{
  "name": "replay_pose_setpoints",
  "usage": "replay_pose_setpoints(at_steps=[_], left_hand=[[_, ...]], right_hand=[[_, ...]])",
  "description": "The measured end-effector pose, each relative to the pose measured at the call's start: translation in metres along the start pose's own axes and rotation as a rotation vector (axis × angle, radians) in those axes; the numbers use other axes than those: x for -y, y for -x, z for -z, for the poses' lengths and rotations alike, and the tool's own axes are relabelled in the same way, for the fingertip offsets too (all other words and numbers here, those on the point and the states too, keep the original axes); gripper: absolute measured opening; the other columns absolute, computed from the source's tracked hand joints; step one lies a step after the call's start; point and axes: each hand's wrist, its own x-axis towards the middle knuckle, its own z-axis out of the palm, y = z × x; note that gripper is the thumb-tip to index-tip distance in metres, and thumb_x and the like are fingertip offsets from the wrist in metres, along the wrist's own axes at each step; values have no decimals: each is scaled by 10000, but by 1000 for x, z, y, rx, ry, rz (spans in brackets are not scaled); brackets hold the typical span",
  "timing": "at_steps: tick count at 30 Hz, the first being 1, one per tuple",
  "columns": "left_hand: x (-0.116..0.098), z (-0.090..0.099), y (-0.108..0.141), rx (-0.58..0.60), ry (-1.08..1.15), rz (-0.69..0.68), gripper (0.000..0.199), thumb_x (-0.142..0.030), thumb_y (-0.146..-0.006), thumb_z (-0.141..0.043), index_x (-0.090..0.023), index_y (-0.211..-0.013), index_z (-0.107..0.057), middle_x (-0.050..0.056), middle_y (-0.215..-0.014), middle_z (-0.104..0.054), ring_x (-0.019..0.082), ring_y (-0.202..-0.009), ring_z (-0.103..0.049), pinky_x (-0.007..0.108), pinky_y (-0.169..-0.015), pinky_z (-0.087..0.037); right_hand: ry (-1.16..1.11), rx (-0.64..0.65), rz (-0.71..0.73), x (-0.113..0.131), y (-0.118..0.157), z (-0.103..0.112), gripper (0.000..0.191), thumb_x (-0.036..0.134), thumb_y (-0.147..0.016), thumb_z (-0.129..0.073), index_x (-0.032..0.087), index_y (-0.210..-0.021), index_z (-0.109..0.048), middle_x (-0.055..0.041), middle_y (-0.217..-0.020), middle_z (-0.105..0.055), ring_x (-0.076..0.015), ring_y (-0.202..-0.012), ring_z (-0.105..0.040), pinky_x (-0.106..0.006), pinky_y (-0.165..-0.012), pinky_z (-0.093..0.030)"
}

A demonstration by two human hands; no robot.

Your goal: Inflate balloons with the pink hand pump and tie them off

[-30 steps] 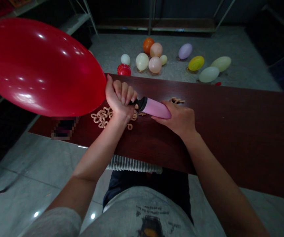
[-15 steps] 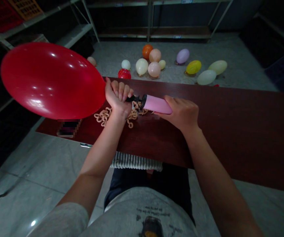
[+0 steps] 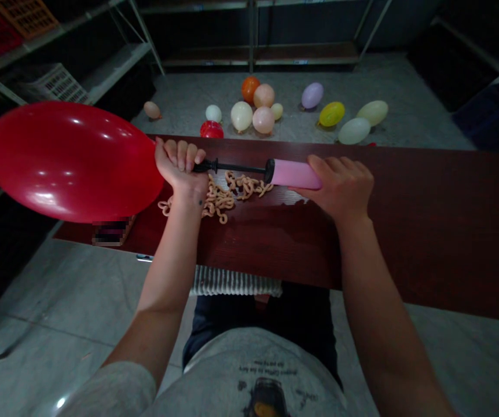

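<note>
A large red balloon [image 3: 71,165] bulges out to the left of my left hand [image 3: 182,165]. That hand is closed round the balloon's neck and the black end of a hand pump, both mostly hidden by the fingers. My right hand [image 3: 340,182] is wrapped round the far end of the pump's pink barrel [image 3: 295,174]. Between the hands the thin black rod [image 3: 243,168] of the pump shows at length. Beneath the pump, a pile of curly beige pieces [image 3: 219,200] lies on the dark red table [image 3: 427,231].
A phone-like object [image 3: 113,231], blurred out, lies at the table's left front edge. Several balloons [image 3: 241,117] rest on the floor beyond the table. Shelves [image 3: 305,53] stand at the back and left, with a white basket [image 3: 61,84] on the left one.
My hands have moved apart, and the pump's black rod is drawn out much longer. The red balloon has shifted left and slightly down with my left hand.
</note>
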Motion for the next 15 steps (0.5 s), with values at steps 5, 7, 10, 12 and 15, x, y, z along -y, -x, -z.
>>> replay_pose_setpoints(at_steps=[5, 7, 10, 12, 15], left_hand=[[-3, -2, 5, -26, 27, 11, 566, -349, -1044, -362, -198, -523, -203, -38, -424, -195, 93, -339, -216, 262, -405, -287], [-3, -2, 5, -37, 43, 10, 574, -382, -1046, -356, -198, -523, -209, -42, -429, -190, 90, -339, -215, 258, -404, -280], [-1, -4, 7, -60, 44, 25, 594, -473, -1036, -368, -198, -528, -227, -52, -429, -183, 81, -337, -196, 243, -393, -270], [2, -7, 10, -70, 26, 44, 602, -520, -1021, -389, -197, -536, -240, -58, -430, -186, 75, -339, -182, 232, -386, -266], [9, -12, 18, -64, -2, 68, 599, -525, -1018, -395, -199, -540, -243, -64, -432, -177, 74, -342, -158, 229, -377, -254]], right_hand=[[-33, 30, 22, 4, 3, -1, 722, 771, -865, -346, 195, -1193, -631, -112, -923, -682, -243, -835, -569, -334, -689, -271], [-61, 40, 25, 8, 3, -2, 714, 783, -851, -372, 209, -1178, -642, -99, -903, -685, -233, -806, -571, -331, -680, -272], [-97, 43, 14, 14, 2, -3, 696, 794, -824, -426, 243, -1184, -650, -76, -899, -701, -226, -770, -585, -329, -668, -278], [-132, 59, 13, 20, 0, -3, 680, 778, -832, -435, 238, -1185, -651, -78, -915, -711, -226, -772, -596, -326, -666, -287], [-199, 90, 27, 32, -2, -3, 658, 748, -850, -436, 215, -1169, -651, -100, -971, -717, -233, -816, -611, -320, -676, -307]])
